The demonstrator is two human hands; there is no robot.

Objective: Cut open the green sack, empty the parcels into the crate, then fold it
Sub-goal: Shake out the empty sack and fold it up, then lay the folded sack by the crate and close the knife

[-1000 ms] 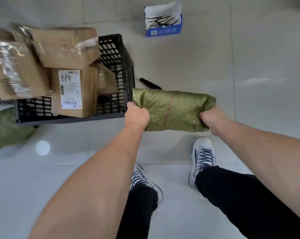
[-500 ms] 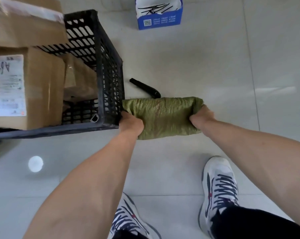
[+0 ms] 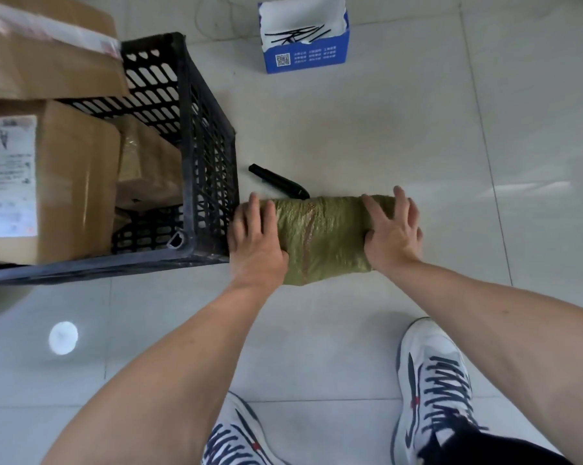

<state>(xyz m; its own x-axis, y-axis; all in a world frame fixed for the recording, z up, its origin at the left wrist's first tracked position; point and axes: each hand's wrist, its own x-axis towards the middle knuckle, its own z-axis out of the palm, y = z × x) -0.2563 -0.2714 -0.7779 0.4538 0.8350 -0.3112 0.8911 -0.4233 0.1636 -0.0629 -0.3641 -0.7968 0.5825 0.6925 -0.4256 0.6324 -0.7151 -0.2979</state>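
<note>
Left of frame: cardboard parcels (image 3: 65, 182) stacked in black plastic crate (image 3: 209, 135); nearest one bears white label.
Centre: left grip (image 3: 254, 239) flat, fingers straight, pressing left end of green sack (image 3: 323, 236), just beside crate corner.
Sack folded into compact bundle, lying on tiled floor (image 3: 484, 129).
Black tool (image 3: 278, 181) on floor at sack's far edge.
Upper centre: blue carton (image 3: 305, 57) holding black cable ties.
Right of centre: right grip (image 3: 392, 233) flat, fingers spread, pressing sack's right end; nothing pinched.

I count one green sack (image 3: 320, 236), one black crate (image 3: 115, 263), three parcels (image 3: 78, 182), one blue box (image 3: 305, 57), one black tool (image 3: 278, 181), two shoes (image 3: 431, 380), my left hand (image 3: 254, 239), my right hand (image 3: 392, 233).
</note>
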